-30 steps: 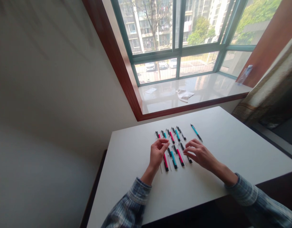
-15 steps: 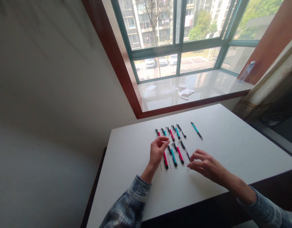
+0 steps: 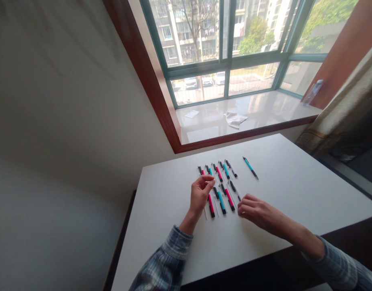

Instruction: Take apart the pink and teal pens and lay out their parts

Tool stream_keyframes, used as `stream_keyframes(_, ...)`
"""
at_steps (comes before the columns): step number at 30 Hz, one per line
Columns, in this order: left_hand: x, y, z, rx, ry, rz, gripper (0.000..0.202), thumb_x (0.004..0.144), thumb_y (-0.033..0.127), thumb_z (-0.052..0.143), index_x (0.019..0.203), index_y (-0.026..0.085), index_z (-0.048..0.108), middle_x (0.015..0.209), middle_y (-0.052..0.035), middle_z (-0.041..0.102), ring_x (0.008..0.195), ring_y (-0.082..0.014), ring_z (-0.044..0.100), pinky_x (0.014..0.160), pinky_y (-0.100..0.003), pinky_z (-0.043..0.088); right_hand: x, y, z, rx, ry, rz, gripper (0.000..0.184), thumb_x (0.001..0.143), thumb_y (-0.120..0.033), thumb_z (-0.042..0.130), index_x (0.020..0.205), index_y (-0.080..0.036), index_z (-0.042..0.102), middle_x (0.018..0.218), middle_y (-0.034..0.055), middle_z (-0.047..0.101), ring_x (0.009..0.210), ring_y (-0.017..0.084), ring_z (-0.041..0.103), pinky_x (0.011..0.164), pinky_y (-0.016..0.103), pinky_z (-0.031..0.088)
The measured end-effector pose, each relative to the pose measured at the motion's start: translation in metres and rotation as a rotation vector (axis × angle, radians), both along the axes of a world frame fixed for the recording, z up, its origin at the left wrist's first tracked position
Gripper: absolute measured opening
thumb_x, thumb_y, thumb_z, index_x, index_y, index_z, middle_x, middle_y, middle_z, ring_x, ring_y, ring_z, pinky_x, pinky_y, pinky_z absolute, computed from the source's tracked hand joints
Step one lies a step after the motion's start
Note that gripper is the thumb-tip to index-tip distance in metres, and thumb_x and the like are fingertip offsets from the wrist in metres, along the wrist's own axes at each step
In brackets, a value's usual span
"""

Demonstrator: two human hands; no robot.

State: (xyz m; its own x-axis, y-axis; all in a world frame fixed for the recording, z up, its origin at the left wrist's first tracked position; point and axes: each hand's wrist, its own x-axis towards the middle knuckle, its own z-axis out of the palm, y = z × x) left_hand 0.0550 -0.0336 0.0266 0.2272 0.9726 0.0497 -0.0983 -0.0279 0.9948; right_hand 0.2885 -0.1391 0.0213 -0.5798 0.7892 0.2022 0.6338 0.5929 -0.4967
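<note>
My left hand [image 3: 200, 192] is raised over the left side of the pen parts, thumb and forefinger pinched together; what they hold, if anything, is too small to name. My right hand [image 3: 254, 208] rests at the right end of the near row, its fingers pressed together at the tabletop and their tips hidden. Between the hands lie a red pen barrel [image 3: 230, 199], a blue pen barrel [image 3: 221, 202] and a black grip [image 3: 232, 186]. Another red barrel [image 3: 211, 206] is just below my left hand. A far row holds more parts, including a blue barrel [image 3: 226, 171].
A whole blue pen [image 3: 250, 167] lies apart at the right on the white table [image 3: 167, 194]. Behind the table, the windowsill [image 3: 204, 131] holds a crumpled white cloth [image 3: 235, 119], a paper [image 3: 192, 114] and a clear bottle [image 3: 313, 93]. A curtain [image 3: 328, 121] hangs at right.
The fingers of my right hand have closed and come down over a small pale piece seen on the table before, now hidden. My left hand has barely moved.
</note>
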Motion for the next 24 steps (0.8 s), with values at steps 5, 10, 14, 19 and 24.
stream_keyframes(5,0.0,0.0,0.0,0.002,0.014,0.009,0.02,0.083,0.035,0.079,0.092,0.018,0.074,0.084,-0.0028,0.069,0.074,-0.0142,0.06,0.067,-0.025,0.049,0.017,0.03,0.005,-0.033,0.205,-0.192,0.018,0.106,-0.029,0.053,0.105,-0.021,0.069,0.1,0.0079,0.072,0.087,0.02,0.068,0.077,0.033,0.057)
stream_keyframes(10,0.0,0.002,-0.001,0.005,0.019,0.006,0.02,0.083,0.034,0.079,0.093,0.018,0.075,0.086,-0.0037,0.07,0.074,-0.0146,0.061,0.068,-0.026,0.05,0.017,0.075,-0.009,-0.038,0.333,-0.304,0.016,0.099,-0.035,0.065,0.099,-0.024,0.076,0.093,0.0036,0.077,0.082,0.02,0.071,0.073,0.032,0.057)
stream_keyframes(14,0.0,0.002,-0.003,0.004,0.015,0.01,0.019,0.083,0.033,0.078,0.094,0.018,0.075,0.089,-0.0043,0.071,0.076,-0.0147,0.061,0.069,-0.025,0.049,0.013,0.094,-0.028,-0.011,0.405,-0.375,0.014,0.096,-0.036,0.069,0.097,-0.025,0.079,0.092,0.0031,0.079,0.083,0.022,0.073,0.076,0.034,0.057)
stream_keyframes(19,0.001,0.002,-0.004,0.004,0.02,0.012,0.019,0.083,0.033,0.079,0.094,0.018,0.075,0.082,-0.0026,0.07,0.072,-0.0137,0.059,0.067,-0.025,0.048,0.014,0.09,-0.037,0.126,0.394,-0.325,0.014,0.099,-0.031,0.065,0.1,-0.027,0.079,0.096,0.0046,0.079,0.089,0.023,0.072,0.08,0.037,0.058)
stream_keyframes(24,0.001,0.003,-0.004,0.008,0.018,0.012,0.021,0.081,0.035,0.08,0.092,0.018,0.076,0.085,-0.0036,0.071,0.074,-0.015,0.061,0.067,-0.026,0.049,0.013,0.083,-0.033,0.217,0.355,-0.25,0.017,0.101,-0.024,0.062,0.107,-0.027,0.077,0.1,0.0059,0.078,0.094,0.024,0.07,0.082,0.039,0.059)
